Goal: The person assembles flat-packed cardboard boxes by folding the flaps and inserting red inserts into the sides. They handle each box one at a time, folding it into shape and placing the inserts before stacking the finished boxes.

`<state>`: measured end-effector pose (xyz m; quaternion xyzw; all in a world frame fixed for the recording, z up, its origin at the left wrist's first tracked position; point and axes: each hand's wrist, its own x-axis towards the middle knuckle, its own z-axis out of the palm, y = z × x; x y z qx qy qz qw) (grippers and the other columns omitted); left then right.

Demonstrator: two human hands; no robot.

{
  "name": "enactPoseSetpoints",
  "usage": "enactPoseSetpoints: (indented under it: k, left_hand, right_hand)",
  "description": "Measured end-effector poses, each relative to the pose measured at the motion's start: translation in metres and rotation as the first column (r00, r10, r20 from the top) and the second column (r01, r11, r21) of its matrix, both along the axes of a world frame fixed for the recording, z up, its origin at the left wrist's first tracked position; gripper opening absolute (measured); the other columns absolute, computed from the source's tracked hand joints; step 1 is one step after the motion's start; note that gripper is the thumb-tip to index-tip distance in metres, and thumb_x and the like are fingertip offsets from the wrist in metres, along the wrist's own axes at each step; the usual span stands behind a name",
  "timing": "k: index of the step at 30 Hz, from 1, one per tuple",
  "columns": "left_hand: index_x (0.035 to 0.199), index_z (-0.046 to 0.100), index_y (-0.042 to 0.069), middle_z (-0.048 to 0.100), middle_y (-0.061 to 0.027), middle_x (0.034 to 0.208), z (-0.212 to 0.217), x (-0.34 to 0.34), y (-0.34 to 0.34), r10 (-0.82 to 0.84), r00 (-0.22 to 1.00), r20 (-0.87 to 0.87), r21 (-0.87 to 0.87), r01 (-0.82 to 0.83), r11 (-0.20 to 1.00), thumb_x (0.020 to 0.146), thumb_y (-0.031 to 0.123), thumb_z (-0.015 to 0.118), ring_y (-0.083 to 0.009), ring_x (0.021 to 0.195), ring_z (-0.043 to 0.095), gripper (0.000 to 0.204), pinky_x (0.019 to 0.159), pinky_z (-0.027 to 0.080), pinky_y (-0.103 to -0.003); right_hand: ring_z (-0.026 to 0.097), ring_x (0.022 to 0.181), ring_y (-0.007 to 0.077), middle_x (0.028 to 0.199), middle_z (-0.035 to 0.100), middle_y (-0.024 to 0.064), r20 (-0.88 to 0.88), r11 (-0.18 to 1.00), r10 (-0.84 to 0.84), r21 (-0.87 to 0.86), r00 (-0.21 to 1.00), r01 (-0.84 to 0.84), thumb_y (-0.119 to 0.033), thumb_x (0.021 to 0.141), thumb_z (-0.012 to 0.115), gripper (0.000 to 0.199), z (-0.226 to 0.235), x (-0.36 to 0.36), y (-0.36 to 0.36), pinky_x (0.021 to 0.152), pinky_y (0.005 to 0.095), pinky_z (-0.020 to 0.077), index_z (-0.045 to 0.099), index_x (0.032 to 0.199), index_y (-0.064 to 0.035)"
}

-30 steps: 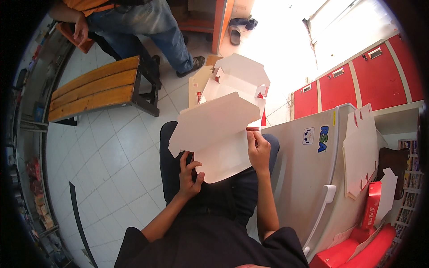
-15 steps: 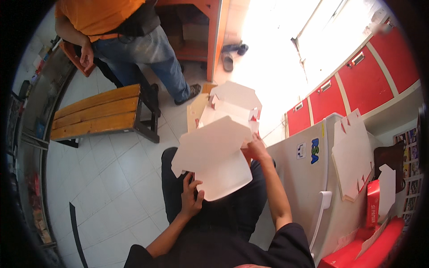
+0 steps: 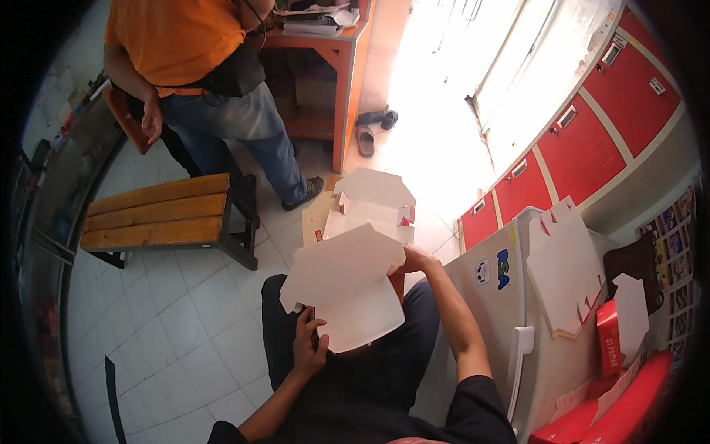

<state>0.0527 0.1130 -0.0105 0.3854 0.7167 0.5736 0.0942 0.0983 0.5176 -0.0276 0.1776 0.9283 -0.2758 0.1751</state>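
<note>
A partly folded white cardboard box rests over my lap, its large flap raised. My left hand grips the box's near left edge, the thumb on top and the fingers curled at the side. At the far right corner, my right hand holds the box, its fingertips partly hidden behind the flap. Just beyond lies another opened white box with small red-marked tabs, on top of brownish cardboard.
A slatted wooden bench stands at left, beside a person in an orange shirt. To my right, a white fridge-like cabinet bears flat white box blanks and red packaging. Red lockers line the far right.
The view has tilted up slightly, so the surroundings sit lower. My right hand has slid farther behind the raised flap; my left hand keeps its grip.
</note>
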Motion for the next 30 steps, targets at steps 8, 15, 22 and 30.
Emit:
enactPoseSetpoints:
  k: [8, 15, 22, 30]
  left_hand:
    - [0.125, 0.057, 0.008, 0.050, -0.0206, 0.139, 0.023, -0.030, -0.004, -0.124, 0.992, 0.037, -0.034, 0.125, 0.992, 0.092, 0.017, 0.062, -0.0344, 0.129, 0.053, 0.034, 0.104, 0.044, -0.040]
    - [0.133, 0.048, 0.006, 0.057, -0.0163, 0.130, 0.067, -0.042, -0.017, 0.199, 0.956, 0.214, -0.081, -0.186, 0.979, 0.092, 0.030, 0.066, -0.0271, 0.111, 0.063, 0.051, 0.090, 0.052, -0.034]
    - [0.147, 0.032, 0.000, 0.054, -0.0176, 0.134, 0.169, -0.089, -0.020, -0.554, 0.507, 0.660, 0.691, -0.122, 0.712, 0.089, 0.080, 0.032, -0.0319, 0.119, 0.059, 0.098, 0.095, 0.051, -0.050]
    - [0.141, 0.037, -0.005, 0.056, -0.0185, 0.127, 0.153, -0.105, -0.064, 0.084, 0.695, 0.714, 0.217, -0.334, 0.917, 0.089, 0.007, 0.062, -0.0316, 0.118, 0.059, 0.059, 0.098, 0.052, -0.043]
  right_hand:
    - [0.069, 0.085, 0.0355, 0.090, 0.070, 0.0160, -0.532, 0.885, -0.115, 0.328, 0.839, 0.329, -0.009, 0.086, 0.055, 0.016, 0.041, -0.017, 0.000, 0.074, 0.0466, 0.0541, 0.067, 0.097, -0.0103]
    - [0.068, 0.082, 0.0228, 0.093, 0.073, 0.0070, -0.984, 0.650, 0.099, 0.178, 0.150, 0.739, -0.004, 0.091, 0.053, 0.018, 0.157, -0.001, -0.024, 0.077, 0.0347, 0.0497, 0.070, 0.095, -0.0066]
    - [0.066, 0.102, 0.0174, 0.111, 0.071, 0.0030, -0.830, 0.793, 0.499, 0.553, 0.248, 0.257, -0.012, 0.092, 0.064, 0.014, 0.192, 0.028, -0.161, 0.093, 0.0417, 0.0487, 0.073, 0.103, -0.0159]
    - [0.058, 0.120, 0.0263, 0.126, 0.065, 0.0083, -0.895, 0.997, -0.033, -0.063, 0.445, -0.053, -0.035, 0.087, 0.074, 0.061, 0.190, 0.026, -0.195, 0.102, 0.0418, 0.0454, 0.053, 0.139, -0.0103]
